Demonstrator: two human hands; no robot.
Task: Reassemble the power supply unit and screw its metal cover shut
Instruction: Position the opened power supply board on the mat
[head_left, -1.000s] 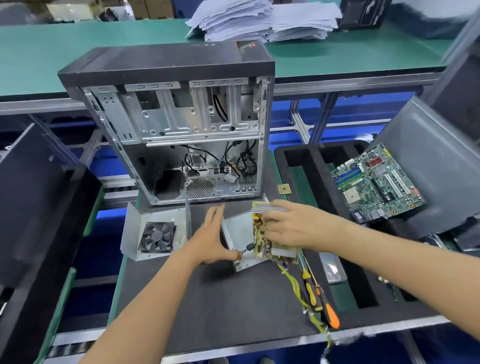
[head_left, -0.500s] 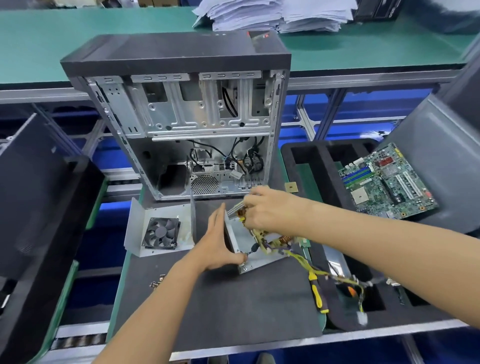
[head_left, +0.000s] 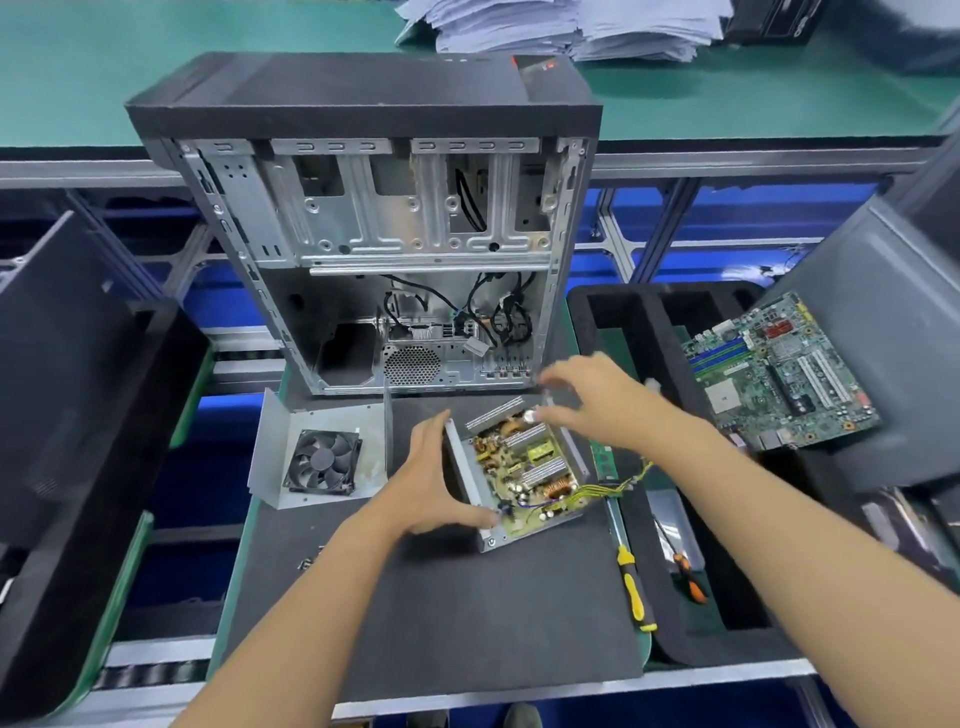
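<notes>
PSU tray (head_left: 470, 480) sat mid-surface, board (head_left: 524, 467) dropped in. My left hand (head_left: 434, 486) was spread wide, bracing its left wall; right hand (head_left: 592, 400) hovered loose over the far end, empty. Board looked fragile, so I'd grab the stiff metal edges only.

The bare left forearm enters from about 7 o'clock and runs up toward the centre, ending in the left hand (head_left: 434, 480), which is spread wide: its four fingers point up toward 12 o'clock while the thumb stretches out toward 3 o'clock, the palm turned to the right. The bare right forearm comes in from about 4 o'clock and crosses up and left toward 10 o'clock. The right hand (head_left: 592, 397) is palm-down with its fingers loosely extended to the left; its fingertips are blurred, so whether they pinch anything is unclear.
</notes>
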